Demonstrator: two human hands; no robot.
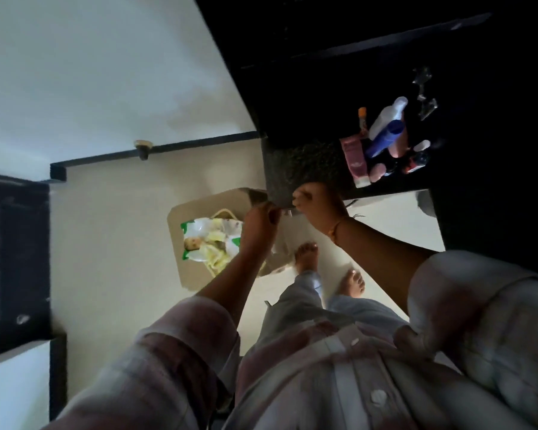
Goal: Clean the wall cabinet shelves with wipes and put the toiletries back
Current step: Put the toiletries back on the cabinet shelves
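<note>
My left hand (260, 225) and my right hand (316, 203) are close together at the front corner of a dark speckled counter (305, 162). Both have curled fingers and pinch a small pale wipe (288, 213) between them; most of it is hidden. A pack of wipes (212, 243) with a green and yellow printed wrapper lies on a beige stool (180, 218) below my left hand. Several toiletries (385, 135) lie in a cluster on the counter to the right: a white bottle, a blue bottle, a pink tube and small jars.
The pale floor (112, 231) spreads to the left, edged by a black strip (168, 147). My bare feet (306, 257) stand beside the stool. A dark doorway (13, 243) is at far left. The counter's back is too dark to read.
</note>
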